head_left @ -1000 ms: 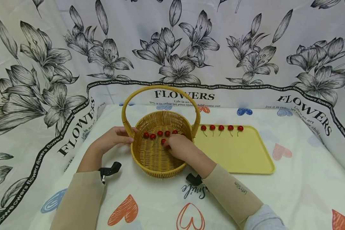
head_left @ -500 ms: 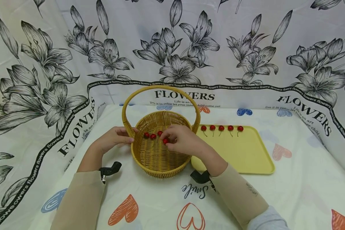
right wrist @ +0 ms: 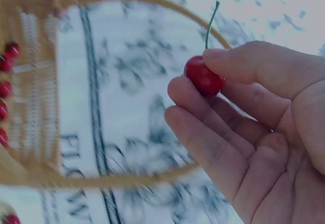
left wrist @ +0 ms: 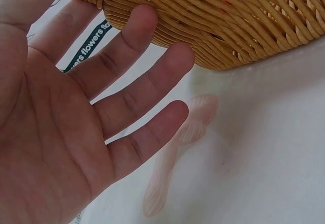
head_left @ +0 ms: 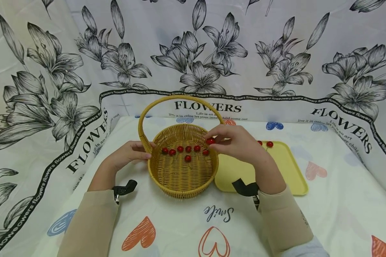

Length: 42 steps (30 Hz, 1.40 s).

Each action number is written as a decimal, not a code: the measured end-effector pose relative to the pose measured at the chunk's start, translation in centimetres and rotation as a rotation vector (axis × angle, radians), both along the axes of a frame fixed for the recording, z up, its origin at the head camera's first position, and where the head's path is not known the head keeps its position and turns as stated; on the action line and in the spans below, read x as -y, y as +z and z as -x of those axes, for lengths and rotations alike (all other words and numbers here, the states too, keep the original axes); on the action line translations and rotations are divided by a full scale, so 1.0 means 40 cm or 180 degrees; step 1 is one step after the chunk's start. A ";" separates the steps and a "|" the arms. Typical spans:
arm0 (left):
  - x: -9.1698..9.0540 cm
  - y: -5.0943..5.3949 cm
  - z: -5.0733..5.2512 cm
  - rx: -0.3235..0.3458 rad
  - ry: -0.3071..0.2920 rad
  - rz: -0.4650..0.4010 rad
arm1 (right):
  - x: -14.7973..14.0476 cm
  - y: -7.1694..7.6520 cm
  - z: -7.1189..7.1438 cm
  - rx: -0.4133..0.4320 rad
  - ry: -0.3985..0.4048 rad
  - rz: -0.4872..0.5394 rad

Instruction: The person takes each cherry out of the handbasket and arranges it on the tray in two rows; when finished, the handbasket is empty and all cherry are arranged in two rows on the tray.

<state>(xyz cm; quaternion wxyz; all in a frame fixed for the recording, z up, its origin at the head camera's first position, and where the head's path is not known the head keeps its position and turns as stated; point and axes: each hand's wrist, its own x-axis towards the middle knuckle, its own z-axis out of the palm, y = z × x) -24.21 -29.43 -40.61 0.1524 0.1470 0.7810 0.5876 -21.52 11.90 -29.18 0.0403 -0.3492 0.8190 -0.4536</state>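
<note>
A yellow wicker basket [head_left: 183,194] with a tall arched handle stands mid-table, with several red cherries [head_left: 188,158] on its floor, most in a row. At its left side, my left hand [head_left: 127,154] has thumb and index finger on either side of the handle's base; in the left wrist view the other fingers [left wrist: 147,99] stretch loosely below the rim. Beside the right end of the handle, my right hand [head_left: 236,142] pinches a cherry [right wrist: 203,75] between thumb and fingertips, its green stem pointing up in the right wrist view.
A pale yellow tray [head_left: 289,178] lies right of the basket. Two cherries [head_left: 270,144] show near its back edge; my right hand and arm cover part of it. Behind the table hangs a flower-printed cloth [head_left: 199,71]. The white tablecloth [head_left: 173,228] bears printed hearts.
My right hand has released one cherry in the basket's middle and moved right and up. A cherry is now pinched in it beside the right rim. The left hand has stayed put.
</note>
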 end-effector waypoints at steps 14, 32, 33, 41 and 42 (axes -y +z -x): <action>-0.002 0.002 -0.002 0.0081 0.0042 0.0022 | -0.248 -0.001 0.060 0.0136 -0.0958 0.0015; -0.001 0.000 -0.002 0.0050 0.0046 0.0079 | -0.433 -0.125 0.146 0.0739 -0.2080 -0.0367; -0.001 0.000 -0.002 0.0048 0.0051 0.0091 | -0.441 -0.132 0.148 0.0741 -0.2118 -0.0466; -0.004 0.007 0.000 0.0069 0.0050 0.0079 | -0.483 -0.205 0.174 0.0915 -0.2406 -0.0946; -0.004 0.007 -0.001 0.0073 0.0042 0.0066 | -0.486 -0.215 0.176 0.0917 -0.2434 -0.0965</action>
